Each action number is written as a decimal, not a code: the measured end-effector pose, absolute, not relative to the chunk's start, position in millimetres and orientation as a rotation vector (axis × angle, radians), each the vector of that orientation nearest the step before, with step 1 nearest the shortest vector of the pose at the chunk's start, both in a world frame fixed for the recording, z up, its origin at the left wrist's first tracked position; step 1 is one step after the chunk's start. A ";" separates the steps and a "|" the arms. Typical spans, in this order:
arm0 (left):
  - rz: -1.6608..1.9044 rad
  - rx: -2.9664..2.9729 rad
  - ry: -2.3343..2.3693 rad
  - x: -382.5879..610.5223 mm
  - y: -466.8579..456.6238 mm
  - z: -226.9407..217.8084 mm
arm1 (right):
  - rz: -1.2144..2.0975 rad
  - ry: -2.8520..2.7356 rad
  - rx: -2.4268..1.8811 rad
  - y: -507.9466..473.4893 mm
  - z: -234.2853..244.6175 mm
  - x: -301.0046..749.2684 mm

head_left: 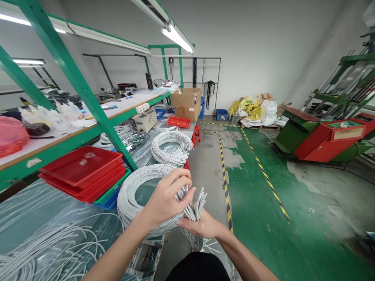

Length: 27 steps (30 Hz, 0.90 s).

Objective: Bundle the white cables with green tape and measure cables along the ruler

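Observation:
A bundle of light grey cables [191, 212] stands upright in front of me, its cut ends pointing up. My right hand [205, 224] is wrapped round the bundle lower down, thumb across the front. Higher up, my left hand [170, 193] curls its fingers and thumb round part of the cable ends. The ends near my right hand fan out a little to the right. Just behind my left hand lies a large coil of white cable [129, 195] on the table. Farther back is a second coil of white cable [158, 146].
Stacked red trays [79, 168] sit at left below a green-framed bench [70, 138]. Loose white cables [52, 246] spread over the near table. A cardboard box [187, 103] and a red tray [178, 122] stand farther back. A green and red machine [322, 136] is at right.

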<state>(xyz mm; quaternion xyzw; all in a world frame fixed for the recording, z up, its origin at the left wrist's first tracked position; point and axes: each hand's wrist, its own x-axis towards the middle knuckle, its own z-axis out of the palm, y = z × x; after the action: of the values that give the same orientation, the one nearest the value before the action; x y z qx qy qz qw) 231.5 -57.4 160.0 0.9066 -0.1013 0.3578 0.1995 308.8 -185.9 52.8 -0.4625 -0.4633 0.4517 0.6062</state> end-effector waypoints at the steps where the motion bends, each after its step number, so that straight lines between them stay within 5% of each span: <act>1: 0.976 2.511 -0.288 231.1 -57.2 160.4 | 1.051 -1.070 -1.072 -185.8 52.0 308.9; 7: 0.681 2.370 -0.271 227.3 -58.6 161.2 | 1.075 -1.046 -1.043 -185.6 51.3 309.6; 27: 0.843 2.383 -0.399 229.8 -67.6 162.2 | 1.037 -1.072 -1.077 -185.5 45.6 316.2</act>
<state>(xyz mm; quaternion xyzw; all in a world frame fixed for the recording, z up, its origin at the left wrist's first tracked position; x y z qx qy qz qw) 229.8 -67.6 162.2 0.8920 -0.1492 0.3155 0.2874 316.2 -185.5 45.6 -0.4658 -0.4637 0.4485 0.6057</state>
